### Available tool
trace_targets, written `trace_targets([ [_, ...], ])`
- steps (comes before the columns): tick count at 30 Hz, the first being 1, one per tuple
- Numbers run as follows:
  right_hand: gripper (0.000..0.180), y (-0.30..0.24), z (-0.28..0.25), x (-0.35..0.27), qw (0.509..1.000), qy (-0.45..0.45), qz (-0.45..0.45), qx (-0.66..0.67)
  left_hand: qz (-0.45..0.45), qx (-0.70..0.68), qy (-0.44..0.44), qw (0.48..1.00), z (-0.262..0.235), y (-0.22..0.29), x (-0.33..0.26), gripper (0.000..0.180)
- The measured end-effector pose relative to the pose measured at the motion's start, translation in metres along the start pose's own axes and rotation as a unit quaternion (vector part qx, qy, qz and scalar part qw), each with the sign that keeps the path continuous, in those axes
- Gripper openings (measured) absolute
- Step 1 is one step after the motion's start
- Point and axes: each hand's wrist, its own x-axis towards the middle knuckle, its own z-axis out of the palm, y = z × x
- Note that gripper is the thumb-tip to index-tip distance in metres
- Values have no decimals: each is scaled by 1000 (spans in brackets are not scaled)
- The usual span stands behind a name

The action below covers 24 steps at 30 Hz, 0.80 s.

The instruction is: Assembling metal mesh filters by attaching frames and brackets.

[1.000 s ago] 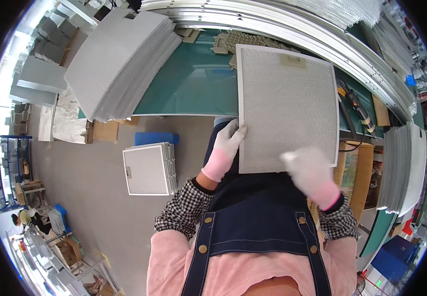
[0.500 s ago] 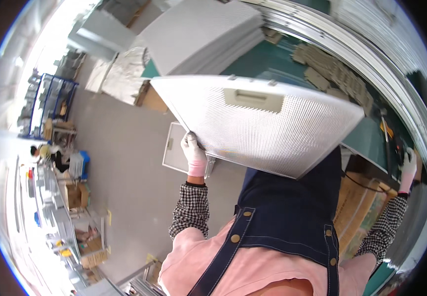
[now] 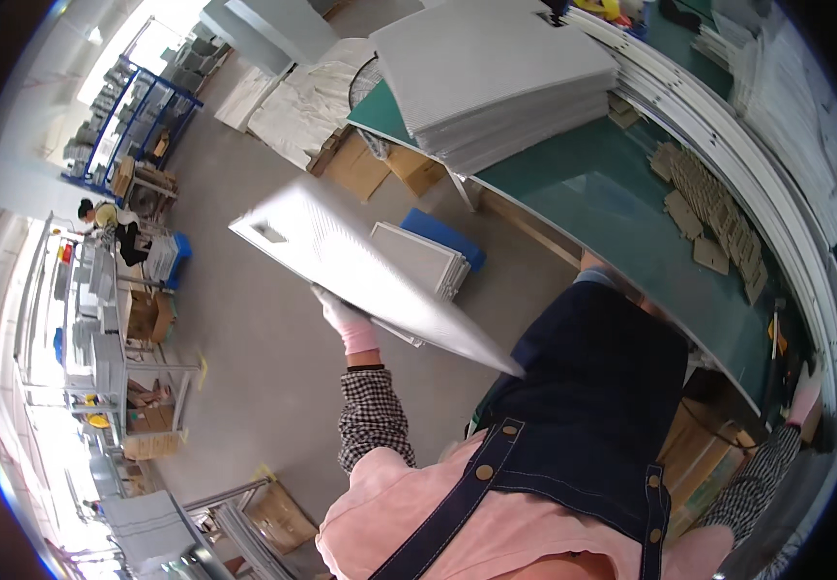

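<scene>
A white ribbed panel [image 3: 370, 261] with a thin frame and a small rectangular recess hangs tilted in front of me, off to the left of the table. At its lower edge, my left hand [image 3: 343, 319] in a white and pink glove is closed on it; the fingertips are partly behind the panel. Far to the right, my right hand [image 3: 805, 396], gloved alike, lies at the table's right end beside a tool with an orange part [image 3: 777, 333]. Its fingers are too small and distorted to read.
Flat pale panels form a tall stack [image 3: 496, 77] on the green table [image 3: 573, 193]. Brown cardboard pieces [image 3: 713, 213] lie near the metal rails [image 3: 699, 121]. Below, framed panels [image 3: 447, 256] rest by a blue object [image 3: 445, 239] on the floor. A person [image 3: 114, 222] works far left.
The white panel has swung left and down, away from the table, and turned more edge-on, with my left hand still holding it. My view has turned; the right hand stays at the table's right end.
</scene>
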Motion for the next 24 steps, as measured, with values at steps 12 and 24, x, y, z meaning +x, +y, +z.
trace_targets([
  [12, 36, -197, -37, -78, 997, 5, -24, 71, -62, 421, 359, 831, -169, -68, 29, 59],
  [24, 44, -214, -92, -96, 989, -71, 59, 118, -121, 454, 324, 821, -190, -161, 45, 61],
])
